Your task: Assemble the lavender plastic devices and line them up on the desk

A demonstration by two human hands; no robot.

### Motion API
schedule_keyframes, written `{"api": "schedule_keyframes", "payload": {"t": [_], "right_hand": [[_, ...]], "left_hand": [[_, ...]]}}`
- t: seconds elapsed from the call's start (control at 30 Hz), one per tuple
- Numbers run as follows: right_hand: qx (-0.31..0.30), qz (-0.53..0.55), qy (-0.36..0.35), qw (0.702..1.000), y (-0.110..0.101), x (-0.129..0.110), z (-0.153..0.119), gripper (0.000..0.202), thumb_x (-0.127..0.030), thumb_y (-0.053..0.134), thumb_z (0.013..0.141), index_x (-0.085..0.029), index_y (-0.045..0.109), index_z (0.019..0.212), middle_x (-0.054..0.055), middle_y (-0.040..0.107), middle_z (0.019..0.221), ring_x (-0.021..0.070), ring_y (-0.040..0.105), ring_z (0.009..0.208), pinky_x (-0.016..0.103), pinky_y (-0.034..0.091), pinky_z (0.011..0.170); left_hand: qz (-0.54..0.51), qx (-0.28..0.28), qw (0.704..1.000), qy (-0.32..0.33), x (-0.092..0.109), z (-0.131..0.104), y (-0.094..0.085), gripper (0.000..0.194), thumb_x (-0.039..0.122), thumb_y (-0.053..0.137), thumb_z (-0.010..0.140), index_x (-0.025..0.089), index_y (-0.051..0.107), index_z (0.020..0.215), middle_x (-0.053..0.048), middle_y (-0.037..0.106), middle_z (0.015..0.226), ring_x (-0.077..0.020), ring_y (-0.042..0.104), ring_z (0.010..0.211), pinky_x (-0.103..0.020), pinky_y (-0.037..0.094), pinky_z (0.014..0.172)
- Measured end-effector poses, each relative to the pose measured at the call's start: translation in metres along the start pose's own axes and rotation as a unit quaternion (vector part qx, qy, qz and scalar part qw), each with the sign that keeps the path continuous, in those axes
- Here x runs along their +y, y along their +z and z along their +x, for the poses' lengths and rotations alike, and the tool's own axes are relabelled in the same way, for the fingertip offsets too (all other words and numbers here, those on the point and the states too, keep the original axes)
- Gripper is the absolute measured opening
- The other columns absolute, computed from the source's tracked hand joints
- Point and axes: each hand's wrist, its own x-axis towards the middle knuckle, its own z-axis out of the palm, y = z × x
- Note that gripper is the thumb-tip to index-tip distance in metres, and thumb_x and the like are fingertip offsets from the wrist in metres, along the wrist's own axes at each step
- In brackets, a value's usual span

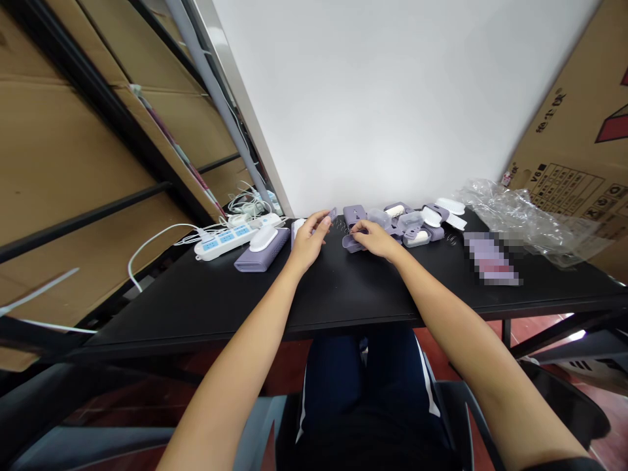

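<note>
Over the black table (338, 288), my left hand (310, 241) pinches a small translucent purplish piece (333, 214) between thumb and fingers. My right hand (373, 239) is closed at its fingertips, just above a translucent purple part (351, 244); whatever it grips is too small to make out. Thin metal springs (339, 225) lie between the hands. Behind and right of my right hand is a cluster of purple housings (354, 214), clear cups and white pieces (432, 217). A purple case (262, 250) with a white oval top rests left of my left hand.
White power strips (223, 242) with tangled cables lie at the table's left. Farther right are a pixelated purple item (492, 259) and a crumpled clear plastic bag (534, 219). A white wall (392, 98) stands behind the table, with a large cardboard box (583, 144) at right.
</note>
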Motion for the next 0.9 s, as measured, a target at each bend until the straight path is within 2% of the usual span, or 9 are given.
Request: {"api": "schedule_keyframes", "payload": {"t": [0.17, 0.4, 0.5, 0.67, 0.77, 0.83, 0.9], "right_hand": [[0.003, 0.012, 0.012, 1.0, 0.0, -0.001, 0.0, 0.012, -0.02, 0.062, 0.088, -0.022, 0.066, 0.099, 0.003, 0.073, 0.101, 0.0169, 0.067, 0.084, 0.036, 0.06, 0.087], [0.016, 0.041, 0.036, 0.998, 0.0, -0.008, -0.004, 0.007, -0.019, 0.065, 0.087, -0.022, 0.068, 0.093, 0.002, 0.073, 0.096, 0.0141, 0.063, 0.071, 0.031, 0.057, 0.073], [0.013, 0.033, 0.046, 0.998, -0.002, -0.013, -0.006, 0.003, -0.024, 0.068, 0.092, -0.022, 0.069, 0.093, 0.002, 0.074, 0.097, 0.0144, 0.063, 0.072, 0.03, 0.055, 0.071], [0.006, 0.036, 0.075, 0.997, -0.005, -0.021, -0.012, 0.022, -0.043, 0.064, 0.101, -0.022, 0.07, 0.102, 0.004, 0.072, 0.1, 0.0168, 0.064, 0.08, 0.028, 0.051, 0.067], [-0.033, 0.046, 0.064, 0.996, -0.007, -0.019, -0.014, 0.038, -0.044, 0.079, 0.09, -0.023, 0.07, 0.121, 0.004, 0.071, 0.105, 0.0186, 0.065, 0.089, 0.028, 0.052, 0.072], [-0.053, 0.036, 0.051, 0.997, -0.008, -0.014, -0.013, 0.061, -0.034, 0.091, 0.076, -0.023, 0.068, 0.131, 0.002, 0.071, 0.105, 0.0191, 0.065, 0.094, 0.03, 0.053, 0.082], [-0.055, 0.035, 0.051, 0.997, -0.008, -0.01, -0.011, 0.065, -0.025, 0.094, 0.069, -0.022, 0.068, 0.128, 0.001, 0.071, 0.102, 0.0196, 0.066, 0.095, 0.032, 0.053, 0.09]], "left_hand": [[-0.006, 0.008, 1.0, 0.002, 0.003, -0.001, 0.001, 0.053, 0.061, 0.073, 0.09, 0.021, 0.077, 0.125, -0.008, 0.076, 0.099, -0.0204, 0.07, 0.087, -0.023, 0.052, 0.056], [-0.009, 0.016, 1.0, -0.016, 0.009, -0.002, 0.002, 0.05, 0.06, 0.072, 0.09, 0.023, 0.077, 0.122, -0.008, 0.076, 0.1, -0.0197, 0.069, 0.086, -0.023, 0.051, 0.057], [-0.032, 0.041, 0.999, -0.013, 0.008, -0.001, 0.001, 0.049, 0.062, 0.073, 0.09, 0.023, 0.077, 0.119, -0.008, 0.075, 0.097, -0.0186, 0.067, 0.082, -0.022, 0.049, 0.055], [-0.05, 0.097, 0.994, -0.03, 0.007, 0.002, 0.001, 0.043, 0.059, 0.072, 0.093, 0.021, 0.077, 0.112, -0.005, 0.072, 0.09, -0.014, 0.064, 0.073, -0.019, 0.047, 0.054], [-0.069, 0.13, 0.987, -0.067, 0.009, 0.004, 0.0, 0.038, 0.056, 0.069, 0.095, 0.02, 0.075, 0.105, -0.003, 0.069, 0.086, -0.012, 0.06, 0.067, -0.019, 0.044, 0.052], [-0.074, 0.147, 0.982, -0.091, 0.011, 0.005, 0.0, 0.035, 0.053, 0.067, 0.096, 0.019, 0.074, 0.102, -0.002, 0.067, 0.083, -0.0113, 0.059, 0.065, -0.019, 0.043, 0.052], [-0.063, 0.159, 0.98, -0.099, 0.01, 0.006, -0.001, 0.034, 0.052, 0.066, 0.098, 0.019, 0.073, 0.099, -0.002, 0.067, 0.082, -0.0108, 0.059, 0.064, -0.02, 0.043, 0.054]]}}
